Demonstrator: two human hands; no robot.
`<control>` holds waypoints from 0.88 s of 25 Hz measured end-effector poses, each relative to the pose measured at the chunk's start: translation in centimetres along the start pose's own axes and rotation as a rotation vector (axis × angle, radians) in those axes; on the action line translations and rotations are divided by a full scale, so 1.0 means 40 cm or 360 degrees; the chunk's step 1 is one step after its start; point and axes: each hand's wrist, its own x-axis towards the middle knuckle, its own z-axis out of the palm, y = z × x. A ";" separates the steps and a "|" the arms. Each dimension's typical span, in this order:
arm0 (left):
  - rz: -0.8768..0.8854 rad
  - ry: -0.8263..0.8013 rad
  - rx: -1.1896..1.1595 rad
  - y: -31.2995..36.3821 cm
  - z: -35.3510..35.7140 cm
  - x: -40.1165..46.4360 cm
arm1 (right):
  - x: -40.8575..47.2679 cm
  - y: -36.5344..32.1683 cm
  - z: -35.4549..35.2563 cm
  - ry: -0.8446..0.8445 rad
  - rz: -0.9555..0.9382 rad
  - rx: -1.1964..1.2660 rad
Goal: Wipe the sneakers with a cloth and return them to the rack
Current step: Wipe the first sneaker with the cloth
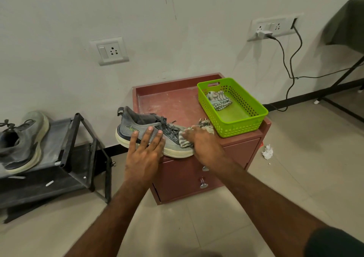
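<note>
Grey mesh sneaker (149, 132) lies on its side at the front left corner of a reddish-brown cabinet (177, 103), heel overhanging the edge. The left hand (144, 152) presses flat on its side, fingers straight, while the right hand (204, 144) holds a striped cloth (186, 140) bunched against the toe. A second sneaker (23, 140) sits on the black shoe rack (78, 144) to the left; whether it has been wiped cannot be told. Another cloth (218, 99) rests in a green basket (244, 122) at the cabinet's right edge. Wiping appears midway; returning this shoe remains.
</note>
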 end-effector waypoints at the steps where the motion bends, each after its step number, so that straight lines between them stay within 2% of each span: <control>1: 0.0002 0.0005 -0.0003 0.001 0.000 -0.002 | -0.009 -0.003 -0.011 -0.0017 -0.0063 0.0053; 3: 0.0004 0.0009 -0.0007 0.001 0.001 -0.005 | -0.022 0.011 -0.060 -0.0048 -0.0038 0.0314; 5: 0.0002 0.0025 -0.0015 -0.001 0.000 -0.003 | -0.016 0.038 -0.083 0.0136 0.0139 0.0525; 7: -0.0009 0.0039 -0.0018 -0.002 0.001 -0.002 | 0.002 0.028 -0.068 0.0397 0.0213 0.0419; 8: -0.0013 0.0048 -0.0011 -0.002 0.001 -0.003 | 0.015 0.018 -0.047 0.0391 0.0159 0.0286; 11: 0.0010 0.0059 -0.0007 0.004 0.001 -0.002 | 0.017 0.003 -0.022 -0.0017 -0.0122 0.0020; 13: 0.0008 0.0053 -0.0012 -0.003 0.004 -0.006 | 0.019 0.023 -0.052 -0.0098 -0.0123 0.0222; 15: 0.0006 0.0031 -0.0006 -0.003 0.002 -0.006 | 0.012 0.031 -0.072 0.0186 0.0003 0.0348; 17: -0.0012 0.0010 -0.0005 0.000 -0.002 -0.005 | 0.018 0.016 -0.063 0.0397 0.0078 0.0171; 19: -0.0023 -0.0001 0.0001 0.002 -0.004 -0.003 | 0.020 -0.009 -0.025 0.0157 -0.0071 -0.0111; 20: -0.0015 -0.0010 0.0000 0.002 -0.005 -0.002 | 0.017 -0.007 -0.019 0.0045 -0.0175 -0.0079; 22: -0.0009 -0.0029 -0.0014 0.000 -0.006 -0.003 | 0.014 0.021 -0.056 -0.0092 -0.0184 0.0315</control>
